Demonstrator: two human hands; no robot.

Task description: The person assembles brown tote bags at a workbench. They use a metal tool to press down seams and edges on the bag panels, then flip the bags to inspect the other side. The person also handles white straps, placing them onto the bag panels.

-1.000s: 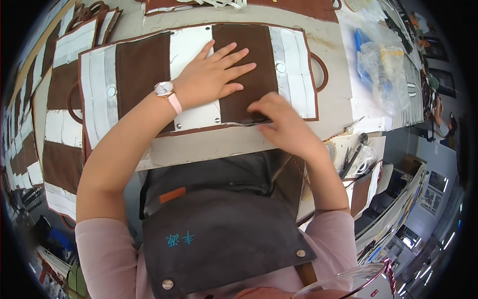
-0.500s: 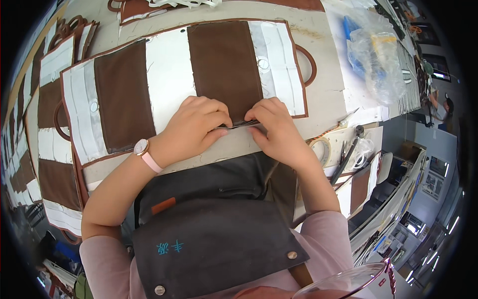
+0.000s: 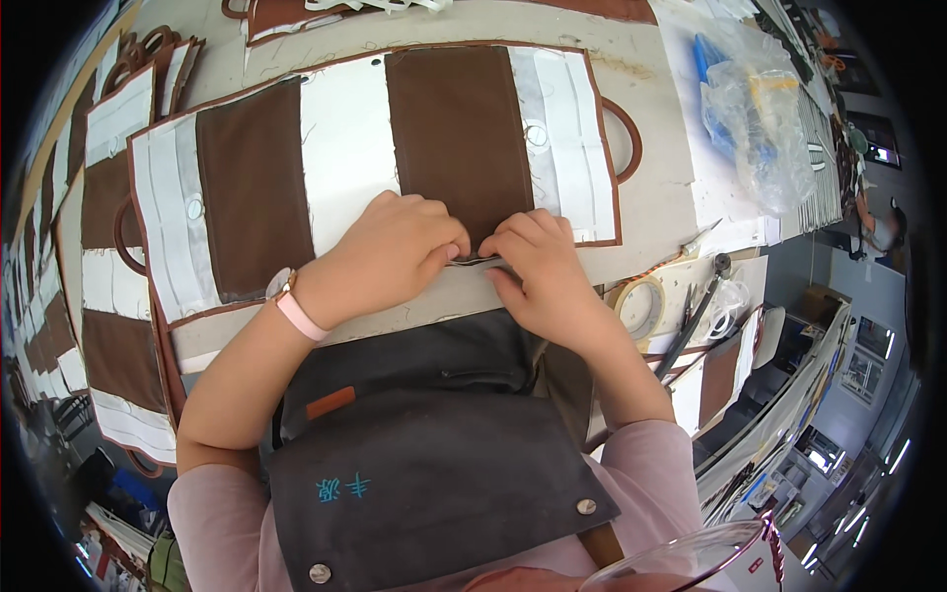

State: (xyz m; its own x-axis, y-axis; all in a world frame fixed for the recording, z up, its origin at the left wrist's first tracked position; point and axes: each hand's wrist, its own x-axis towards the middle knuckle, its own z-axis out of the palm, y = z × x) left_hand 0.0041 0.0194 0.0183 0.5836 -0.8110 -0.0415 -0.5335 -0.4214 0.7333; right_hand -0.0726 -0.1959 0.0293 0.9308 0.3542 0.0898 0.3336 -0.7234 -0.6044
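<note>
A flat bag panel (image 3: 349, 148) lies across the table before me, with dark brown pieces, white lining strips, brown edging and a loop handle at each end. My left hand (image 3: 400, 252) is closed at the panel's near edge, thumb and forefinger pinching it. My right hand (image 3: 541, 281) is just beside it, bent fingertips on the brown piece (image 3: 458, 138) and thumb below the edge. Between the hands the edge is slightly raised, with dark and pale layers showing. Whatever lies under the fingertips is hidden.
More bag panels (image 3: 123, 335) lie at the left, handles attached. To the right are a tape roll (image 3: 640, 304), a pointed tool (image 3: 701, 238), a black-handled tool (image 3: 695, 314) and crumpled clear plastic (image 3: 764, 128). A person (image 3: 881, 229) is far off at the right.
The whole view has shifted slightly right and down. My right thumb has moved away from the edge, and my left fingers have closed more tightly on it.
</note>
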